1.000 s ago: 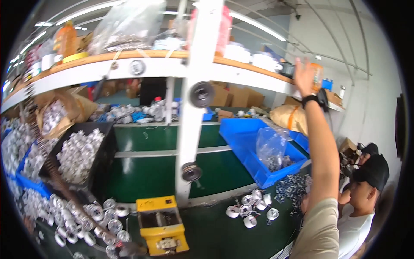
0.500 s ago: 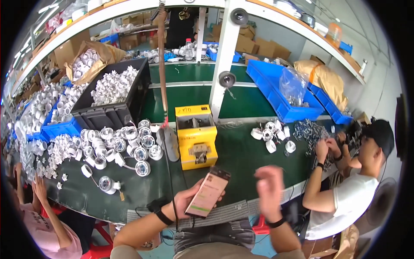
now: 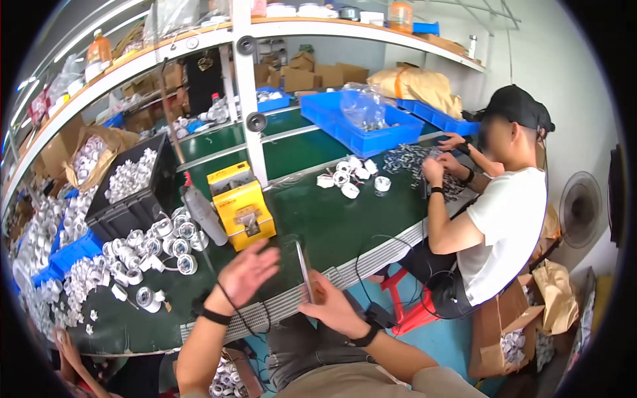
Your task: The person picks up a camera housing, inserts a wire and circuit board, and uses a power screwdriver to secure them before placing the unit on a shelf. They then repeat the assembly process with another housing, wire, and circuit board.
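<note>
My right hand (image 3: 333,309) grips a phone (image 3: 304,266) near the front edge of the green work table (image 3: 318,222). The phone is turned nearly edge-on, so its screen is hardly visible. To its left, my left hand (image 3: 249,274) is raised over the table edge with fingers apart and nothing in them. Just beyond that hand stands a yellow machine (image 3: 243,211), with a grey bottle-shaped tool (image 3: 203,213) beside it. Farther left lie several round white lamp parts with wires (image 3: 178,247).
At the left, a black crate (image 3: 126,215) holds small white parts. A blue bin (image 3: 361,139) stands at the back. A co-worker in a white shirt (image 3: 507,232) handles a pile of small metal parts (image 3: 408,159). A red stool (image 3: 415,312) and dark cables are below.
The phone has passed from my left hand to my right and turned edge-on. My left hand has come free and opened. The view has swung right.
</note>
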Motion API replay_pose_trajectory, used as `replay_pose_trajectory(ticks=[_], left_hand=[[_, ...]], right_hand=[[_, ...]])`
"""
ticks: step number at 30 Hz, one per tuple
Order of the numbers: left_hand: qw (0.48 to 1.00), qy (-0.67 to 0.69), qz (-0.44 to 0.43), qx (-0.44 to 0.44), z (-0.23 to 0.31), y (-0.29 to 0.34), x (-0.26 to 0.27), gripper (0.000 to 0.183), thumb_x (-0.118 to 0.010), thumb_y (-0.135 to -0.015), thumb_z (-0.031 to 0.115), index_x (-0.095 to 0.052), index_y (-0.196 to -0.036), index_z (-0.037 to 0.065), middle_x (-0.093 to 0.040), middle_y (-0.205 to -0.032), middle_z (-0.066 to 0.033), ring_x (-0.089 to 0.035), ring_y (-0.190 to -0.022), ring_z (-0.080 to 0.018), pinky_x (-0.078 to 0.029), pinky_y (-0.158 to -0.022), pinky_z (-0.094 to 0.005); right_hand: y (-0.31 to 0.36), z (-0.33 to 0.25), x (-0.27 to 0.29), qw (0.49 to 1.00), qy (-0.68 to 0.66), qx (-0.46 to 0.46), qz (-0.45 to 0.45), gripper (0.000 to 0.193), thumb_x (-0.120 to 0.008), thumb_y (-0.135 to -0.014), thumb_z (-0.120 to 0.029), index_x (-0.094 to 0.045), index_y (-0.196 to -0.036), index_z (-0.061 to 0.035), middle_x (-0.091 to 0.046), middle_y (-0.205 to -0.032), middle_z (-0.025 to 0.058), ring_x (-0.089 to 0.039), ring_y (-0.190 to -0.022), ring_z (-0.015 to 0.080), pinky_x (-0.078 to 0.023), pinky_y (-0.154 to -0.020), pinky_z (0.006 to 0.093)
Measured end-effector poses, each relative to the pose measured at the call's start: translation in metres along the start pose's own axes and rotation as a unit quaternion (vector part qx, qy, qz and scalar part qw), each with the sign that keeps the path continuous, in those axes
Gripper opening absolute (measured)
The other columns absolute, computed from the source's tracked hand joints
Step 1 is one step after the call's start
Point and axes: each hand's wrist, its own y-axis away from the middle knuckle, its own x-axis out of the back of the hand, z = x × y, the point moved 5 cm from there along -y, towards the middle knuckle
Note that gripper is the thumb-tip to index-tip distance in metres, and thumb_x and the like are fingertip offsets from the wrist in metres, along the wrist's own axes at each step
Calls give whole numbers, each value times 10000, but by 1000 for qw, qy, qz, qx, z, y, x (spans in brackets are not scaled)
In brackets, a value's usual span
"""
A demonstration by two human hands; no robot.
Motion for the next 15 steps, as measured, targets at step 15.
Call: replay_pose_trajectory(ticks=[15], left_hand=[[833, -540, -59, -109, -160, 55, -116, 117, -689, -798, 64, -655, -907, 36, -650, -789, -104, -631, -655, -190, -490, -596, -260]], right_hand=[[328, 91, 175, 897, -68, -430, -81, 828, -685, -778, -52, -238, -1475, -48, -505, -989, 16, -501, -857, 101, -438, -791, 233]])
